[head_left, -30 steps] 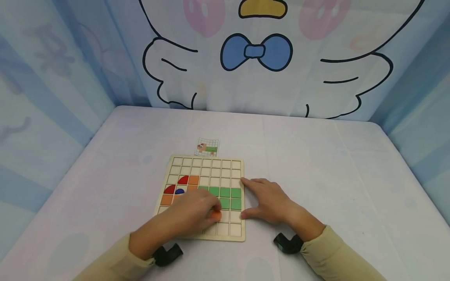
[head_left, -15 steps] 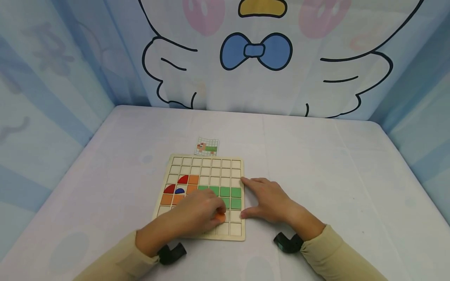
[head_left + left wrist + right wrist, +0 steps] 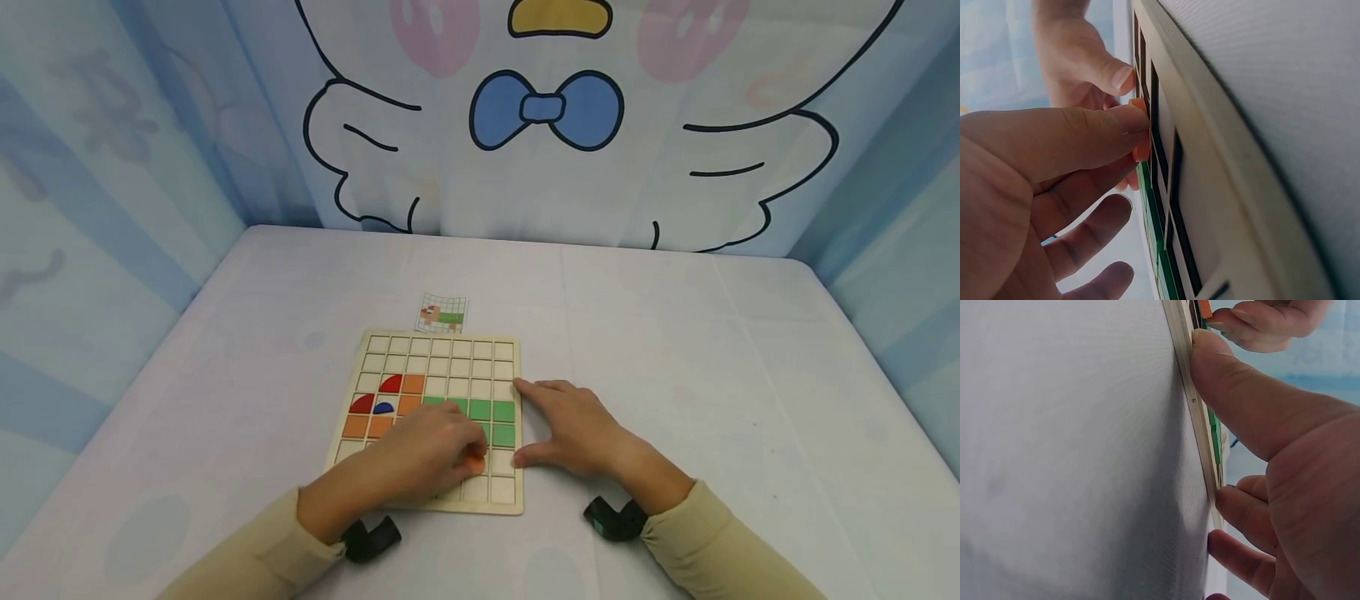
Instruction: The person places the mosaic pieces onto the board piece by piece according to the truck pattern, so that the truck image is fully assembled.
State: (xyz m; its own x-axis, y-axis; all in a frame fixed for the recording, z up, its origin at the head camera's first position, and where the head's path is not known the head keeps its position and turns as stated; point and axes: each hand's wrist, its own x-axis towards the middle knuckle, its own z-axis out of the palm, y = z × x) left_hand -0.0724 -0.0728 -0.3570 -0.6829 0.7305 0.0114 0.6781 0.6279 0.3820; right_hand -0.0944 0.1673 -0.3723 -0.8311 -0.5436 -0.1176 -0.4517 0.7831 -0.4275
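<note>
My left hand [image 3: 427,446] pinches an orange tile [image 3: 1141,149] between thumb and forefinger, low over the right part of a wooden grid board [image 3: 491,508]. In the left wrist view the tile stands on edge against the board's grid, beside green tiles [image 3: 1150,203]; its full shape is hidden by the thumb. My right hand [image 3: 573,429] rests at the board's right side, its spread thumb and fingers touching the rim. On the board lie red quarter-round pieces [image 3: 391,384], a blue half-round piece [image 3: 383,408], orange square tiles [image 3: 356,427] and green square tiles [image 3: 503,435].
A small picture card [image 3: 442,313] with a gridded pattern in orange and green lies just behind the board. The white cloth-covered table [image 3: 675,350] extends around it. Printed curtains [image 3: 555,192] stand at the back and sides.
My left hand has slid a little to the right over the board, carrying the orange tile. My right hand has stayed at the board's right edge.
</note>
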